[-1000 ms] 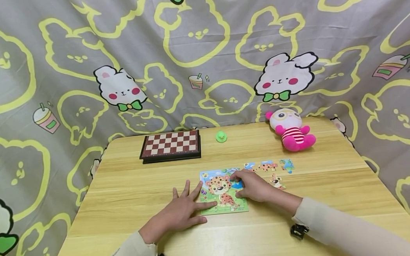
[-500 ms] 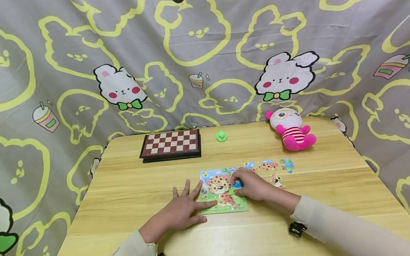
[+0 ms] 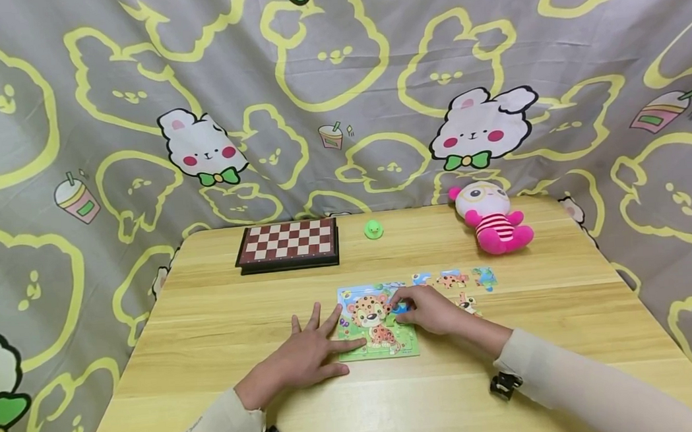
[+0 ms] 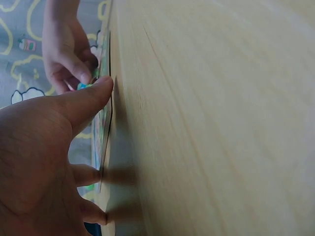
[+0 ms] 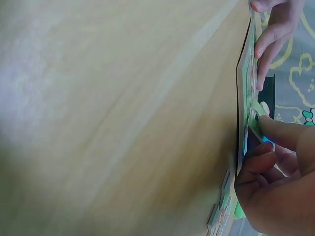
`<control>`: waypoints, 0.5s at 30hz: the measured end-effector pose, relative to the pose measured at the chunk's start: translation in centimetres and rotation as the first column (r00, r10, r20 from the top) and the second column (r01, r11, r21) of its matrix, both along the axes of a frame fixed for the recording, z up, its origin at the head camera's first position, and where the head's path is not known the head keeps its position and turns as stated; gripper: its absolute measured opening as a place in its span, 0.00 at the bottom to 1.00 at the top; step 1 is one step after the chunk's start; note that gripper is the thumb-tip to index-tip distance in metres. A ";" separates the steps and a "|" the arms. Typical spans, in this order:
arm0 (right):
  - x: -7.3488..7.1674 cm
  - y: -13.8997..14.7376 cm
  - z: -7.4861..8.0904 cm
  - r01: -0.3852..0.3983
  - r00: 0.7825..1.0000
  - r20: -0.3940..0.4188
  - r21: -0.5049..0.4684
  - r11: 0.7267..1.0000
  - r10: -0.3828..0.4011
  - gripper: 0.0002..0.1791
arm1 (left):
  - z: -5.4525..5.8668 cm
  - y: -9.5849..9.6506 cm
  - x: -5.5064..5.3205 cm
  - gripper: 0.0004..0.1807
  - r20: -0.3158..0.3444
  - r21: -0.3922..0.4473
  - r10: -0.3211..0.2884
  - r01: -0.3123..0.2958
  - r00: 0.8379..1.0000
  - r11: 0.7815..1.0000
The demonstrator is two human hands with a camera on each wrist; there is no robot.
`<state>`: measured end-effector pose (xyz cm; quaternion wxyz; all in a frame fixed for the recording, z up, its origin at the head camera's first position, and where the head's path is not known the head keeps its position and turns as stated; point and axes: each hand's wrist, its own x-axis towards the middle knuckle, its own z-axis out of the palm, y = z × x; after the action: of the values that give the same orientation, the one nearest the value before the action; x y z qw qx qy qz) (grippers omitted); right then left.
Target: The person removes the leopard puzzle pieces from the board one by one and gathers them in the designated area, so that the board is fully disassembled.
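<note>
A small jigsaw board (image 3: 390,356) with a cartoon leopard picture lies flat on the wooden table. My left hand (image 3: 307,354) rests with fingers spread at its left side, the thumb and index finger lying along the lower left. At the board's right side my right hand (image 3: 432,313) pinches a green and blue puzzle piece (image 5: 257,114) between thumb and fingers. In the right wrist view this piece stands tilted up from the board. The fingers partly cover it in the head view. Loose pieces, among them a leopard-spotted piece (image 3: 452,280) and a blue-green piece (image 3: 484,277), lie right of the board.
Toward the back stand a checkered chessboard box (image 3: 288,242), a small green duck (image 3: 373,229) and a pink plush toy (image 3: 495,223). One more loose piece (image 3: 467,305) lies just behind the right wrist. A patterned curtain (image 3: 337,78) hangs behind the table (image 3: 221,316).
The right hand's fingers have shifted slightly at the board's right side, and the pinched piece now shows tilted. My left hand has stayed in place.
</note>
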<state>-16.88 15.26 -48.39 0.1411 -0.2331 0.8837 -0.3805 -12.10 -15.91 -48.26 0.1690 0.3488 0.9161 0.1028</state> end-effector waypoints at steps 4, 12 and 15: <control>0.0 0.1 0.1 0.013 1.000 0.020 -0.027 1.000 -0.012 0.09 | 0.1 0.0 0.0 0.29 0.003 -0.001 0.001 -0.001 1.000 1.000; 0.1 0.4 0.5 0.052 0.998 0.043 -0.054 0.997 -0.049 0.12 | 0.1 0.1 0.0 0.29 0.004 -0.005 0.005 -0.005 1.000 1.000; 0.2 0.7 0.5 0.066 0.997 0.050 -0.070 0.995 -0.063 0.13 | 0.1 0.1 0.0 0.29 0.002 -0.005 0.005 -0.005 1.000 1.000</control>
<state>-16.67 15.99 -47.87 0.1416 -0.2002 0.8729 -0.4218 -12.05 -15.83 -48.12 0.1703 0.3462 0.9170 0.1013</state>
